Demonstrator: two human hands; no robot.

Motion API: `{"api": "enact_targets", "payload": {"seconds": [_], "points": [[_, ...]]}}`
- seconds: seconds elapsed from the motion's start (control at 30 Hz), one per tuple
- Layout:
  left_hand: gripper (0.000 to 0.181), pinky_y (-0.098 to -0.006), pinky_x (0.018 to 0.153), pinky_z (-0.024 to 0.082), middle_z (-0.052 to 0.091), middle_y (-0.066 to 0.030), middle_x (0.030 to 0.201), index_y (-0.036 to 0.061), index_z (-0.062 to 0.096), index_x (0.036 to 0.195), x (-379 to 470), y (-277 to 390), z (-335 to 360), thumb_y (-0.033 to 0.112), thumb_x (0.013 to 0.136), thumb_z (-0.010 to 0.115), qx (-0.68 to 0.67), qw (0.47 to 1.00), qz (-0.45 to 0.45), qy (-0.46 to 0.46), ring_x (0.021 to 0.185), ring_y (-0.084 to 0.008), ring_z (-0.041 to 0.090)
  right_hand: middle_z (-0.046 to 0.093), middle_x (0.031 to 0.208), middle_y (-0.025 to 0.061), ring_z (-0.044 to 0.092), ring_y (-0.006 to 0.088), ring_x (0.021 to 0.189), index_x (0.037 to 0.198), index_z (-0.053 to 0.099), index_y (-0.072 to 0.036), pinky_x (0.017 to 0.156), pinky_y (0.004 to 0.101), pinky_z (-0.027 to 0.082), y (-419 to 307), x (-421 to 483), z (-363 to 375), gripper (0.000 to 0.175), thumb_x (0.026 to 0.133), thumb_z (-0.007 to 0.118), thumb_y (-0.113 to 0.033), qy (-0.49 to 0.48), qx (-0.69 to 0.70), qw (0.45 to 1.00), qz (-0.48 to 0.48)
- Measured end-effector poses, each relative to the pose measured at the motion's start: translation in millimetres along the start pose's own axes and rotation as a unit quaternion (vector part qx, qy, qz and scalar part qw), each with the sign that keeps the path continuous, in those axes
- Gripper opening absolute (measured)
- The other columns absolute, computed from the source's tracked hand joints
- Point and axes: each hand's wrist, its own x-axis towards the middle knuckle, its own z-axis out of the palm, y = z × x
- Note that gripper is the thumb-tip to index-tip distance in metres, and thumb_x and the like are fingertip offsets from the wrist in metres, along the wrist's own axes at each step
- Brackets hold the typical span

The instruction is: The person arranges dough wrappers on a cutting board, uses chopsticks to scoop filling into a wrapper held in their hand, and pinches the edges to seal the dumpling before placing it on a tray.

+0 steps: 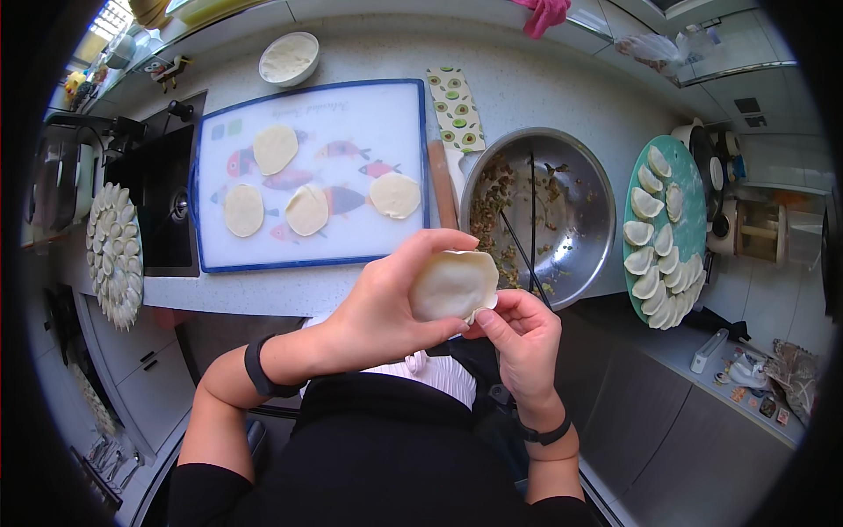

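A large round dumpling (pixel 454 286) is held between both hands in front of the counter's edge. My left hand (pixel 402 293) wraps around its left side, fingers above and thumb below. My right hand (pixel 520 329) pinches its lower right rim between thumb and fingers. Behind the hands, several dough wrappers (pixel 275 150) lie apart on a blue-rimmed cutting board (pixel 309 265). Right of the board stands a steel bowl (pixel 579 217) with remnants of chopped filling (pixel 484 217) and black chopsticks (pixel 532 197) in it.
A rolling pin (pixel 442 184) and an avocado-patterned cleaver sheath (pixel 456 109) lie between board and bowl. A flour bowl (pixel 290 59) stands behind the board. Folded dumplings (pixel 647 203) rest on a green tray (pixel 688 171) at right; another loaded tray (pixel 115 257) sits by the sink (pixel 158 197) at left.
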Motion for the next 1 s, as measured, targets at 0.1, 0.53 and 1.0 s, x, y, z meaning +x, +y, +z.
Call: {"api": "enact_targets", "payload": {"seconds": [0.1, 0.53, 1.0], "points": [[0.059, -0.0306, 0.08, 0.049, 0.057, -0.0122, 0.106, 0.0051, 0.044, 0.119, 0.9, -0.2, 0.9, -0.001, 0.067, 0.07, 0.007, 1.0, 0.006, -0.004, 0.096, -0.0218, 0.06, 0.063, 0.084, 0.0074, 0.061, 0.0105, 0.072, 0.095, 0.058, 0.005, 0.069, 0.0229, 0.051, 0.6, -0.8, -0.9, 0.015, 0.083, 0.062, -0.003, 0.007, -0.006, 1.0, -0.007], [0.064, -0.0301, 0.086, 0.047, 0.053, -0.0097, 0.111, 0.0023, 0.038, 0.123, 0.7, 4.3, -6.2, 0.004, 0.069, 0.073, -0.175, 0.975, -0.133, -0.015, 0.102, -0.0171, 0.054, 0.063, 0.082, 0.0109, 0.062, 0.0139, 0.07, 0.091, 0.058, 0.006, 0.068, 0.0265, 0.053, 1.4, -9.0, 0.9, 0.011, 0.086, 0.058, -0.003, 0.021, 0.009, 0.997, -0.08], [0.061, -0.0284, 0.087, 0.044, 0.051, -0.0073, 0.107, 0.0011, 0.042, 0.118, 0.5, -12.9, 2.1, 0.008, 0.067, 0.076, -0.131, 0.987, -0.091, 0.035, 0.102, -0.0143, 0.052, 0.063, 0.086, 0.0094, 0.062, 0.0128, 0.079, 0.097, 0.059, 0.007, 0.072, 0.0244, 0.051, 6.8, -7.9, -0.8, 0.016, 0.083, 0.061, -0.002, 0.007, -0.107, 0.99, -0.097]]}}
